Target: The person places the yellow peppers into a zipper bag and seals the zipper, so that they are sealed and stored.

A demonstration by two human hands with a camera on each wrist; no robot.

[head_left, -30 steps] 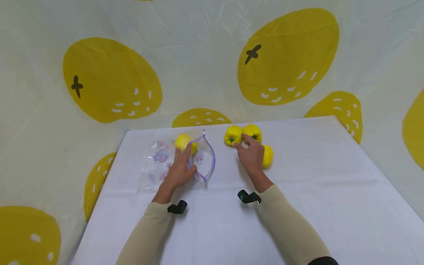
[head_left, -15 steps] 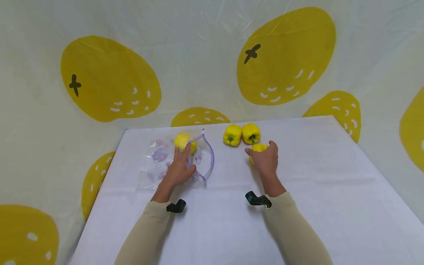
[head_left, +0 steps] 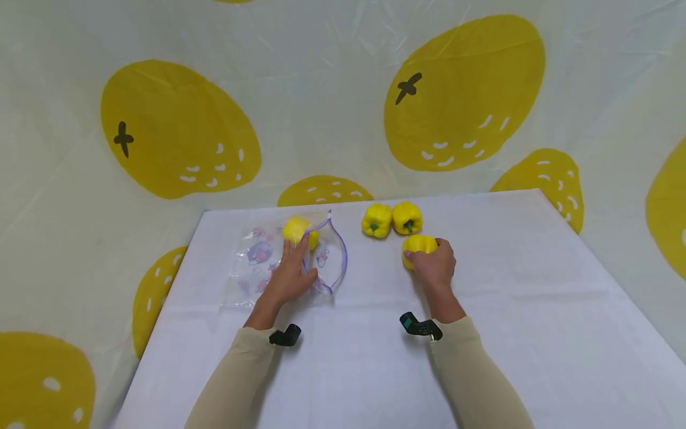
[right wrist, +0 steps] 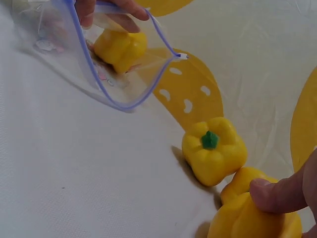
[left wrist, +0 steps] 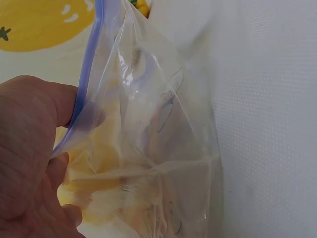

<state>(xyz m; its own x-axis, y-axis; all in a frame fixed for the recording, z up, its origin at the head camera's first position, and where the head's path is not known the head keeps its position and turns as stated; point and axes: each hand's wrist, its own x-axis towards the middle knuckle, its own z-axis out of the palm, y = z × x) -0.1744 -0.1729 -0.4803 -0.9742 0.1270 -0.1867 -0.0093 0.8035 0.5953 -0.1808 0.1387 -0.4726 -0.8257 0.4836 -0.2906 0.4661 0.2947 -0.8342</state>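
A clear zip bag (head_left: 258, 256) with a purple zip and printed pictures lies at the left of the table, its mouth gaping to the right. One yellow bell pepper (right wrist: 120, 48) is inside it. My left hand (head_left: 289, 274) grips the zip edge at the mouth, with the thumb and fingers on either side of the film. My right hand (head_left: 436, 265) holds another yellow bell pepper (head_left: 418, 245), the thumb pressed on its near side. Just beyond it, two more yellow peppers, a left one (head_left: 377, 220) and a right one (head_left: 407, 217), sit side by side, green stems facing me.
A white cloth covers the table (head_left: 348, 369). Its far edge meets a pale curtain (head_left: 321, 95) printed with large yellow fruit. Small black devices are worn at both wrists, over beige sleeves.
My right hand has left the far pair of peppers, moved right and nearer, and taken hold of the nearest pepper. The left hand and bag stay in place.
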